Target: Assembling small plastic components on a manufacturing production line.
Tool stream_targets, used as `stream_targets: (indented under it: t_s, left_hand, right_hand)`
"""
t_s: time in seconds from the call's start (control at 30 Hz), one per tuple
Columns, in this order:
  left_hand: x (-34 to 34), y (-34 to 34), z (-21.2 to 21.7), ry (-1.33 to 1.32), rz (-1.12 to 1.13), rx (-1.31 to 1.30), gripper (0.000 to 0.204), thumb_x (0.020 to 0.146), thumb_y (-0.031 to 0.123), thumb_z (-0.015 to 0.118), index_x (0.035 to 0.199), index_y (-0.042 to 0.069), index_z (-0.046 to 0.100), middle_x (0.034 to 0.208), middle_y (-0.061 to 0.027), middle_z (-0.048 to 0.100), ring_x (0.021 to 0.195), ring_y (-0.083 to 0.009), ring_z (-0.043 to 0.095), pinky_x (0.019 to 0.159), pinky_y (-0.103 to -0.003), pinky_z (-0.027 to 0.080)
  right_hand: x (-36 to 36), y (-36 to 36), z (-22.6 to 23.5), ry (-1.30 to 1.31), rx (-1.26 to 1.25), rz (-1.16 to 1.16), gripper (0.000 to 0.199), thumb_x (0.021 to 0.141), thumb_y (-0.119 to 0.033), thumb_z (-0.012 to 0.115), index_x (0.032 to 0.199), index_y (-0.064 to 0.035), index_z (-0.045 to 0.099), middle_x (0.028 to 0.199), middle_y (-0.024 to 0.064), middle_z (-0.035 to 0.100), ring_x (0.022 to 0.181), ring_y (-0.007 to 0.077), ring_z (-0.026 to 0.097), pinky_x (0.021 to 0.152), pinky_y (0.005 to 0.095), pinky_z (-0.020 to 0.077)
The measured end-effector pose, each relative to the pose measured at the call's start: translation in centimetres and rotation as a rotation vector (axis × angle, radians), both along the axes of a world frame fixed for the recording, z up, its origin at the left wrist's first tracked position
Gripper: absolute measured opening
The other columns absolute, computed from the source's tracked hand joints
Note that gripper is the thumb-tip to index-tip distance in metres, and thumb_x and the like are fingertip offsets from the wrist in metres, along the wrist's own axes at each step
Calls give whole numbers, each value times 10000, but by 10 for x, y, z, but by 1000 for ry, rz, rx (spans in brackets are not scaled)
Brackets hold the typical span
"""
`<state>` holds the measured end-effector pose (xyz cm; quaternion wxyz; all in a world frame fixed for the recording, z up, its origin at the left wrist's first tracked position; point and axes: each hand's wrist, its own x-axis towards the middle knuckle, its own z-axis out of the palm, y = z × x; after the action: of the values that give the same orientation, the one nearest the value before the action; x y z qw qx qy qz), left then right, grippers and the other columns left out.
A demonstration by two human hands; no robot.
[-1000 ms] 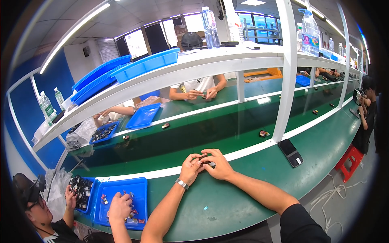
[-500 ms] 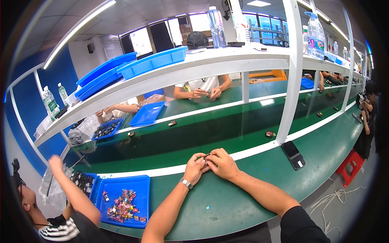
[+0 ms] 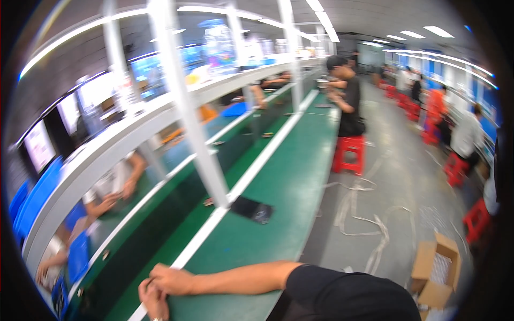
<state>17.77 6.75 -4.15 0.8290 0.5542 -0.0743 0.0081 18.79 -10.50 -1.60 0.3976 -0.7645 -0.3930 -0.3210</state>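
At the lower left of the frame, the left hand [image 3: 154, 300] and right hand [image 3: 170, 279] press together on the green worktop [image 3: 278, 187]; I cannot tell what they pinch.

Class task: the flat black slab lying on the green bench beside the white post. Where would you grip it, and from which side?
Probably pinch the black slab across its two long edges, from above on its aisle side. It lies flat on the green bench, and the white post crowds its far side.
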Motion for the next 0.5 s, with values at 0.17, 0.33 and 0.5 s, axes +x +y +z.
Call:
stream_targets:
  t_s: [0.17, 0.33, 0.5]
  left_hand:
    - [6, 0, 6, -65, -93, 91, 433, 936, 219, 683, 1271, 32, 481, 1239, -160, 576, 1050, -254, 607, 852, -356, 551]
    - [22, 24, -13, -48, -109, 182, 442, 912, 202, 709, 1255, 51, 474, 1301, -170, 553, 1109, -271, 597, 873, -384, 571]
    - [-7, -14, 19, -125, -51, 169, 430, 904, 192, 719, 1228, 39, 480, 1206, -145, 576, 1053, -243, 604, 831, -359, 569]
  right_hand:
    - [16, -4, -4, -165, 72, -21, 190, 653, -129, 699, 799, -45, 613, 902, 115, 509, 894, 311, 509, 735, 399, 460]
    - [15, -9, 7, -127, -35, -33, 242, 668, -218, 743, 868, -119, 649, 1014, 112, 566, 937, 330, 543, 747, 469, 477]
    - [14, -18, 9, -140, 71, -10, 140, 740, -223, 698, 845, -142, 655, 966, 83, 560, 908, 326, 548, 704, 452, 470]
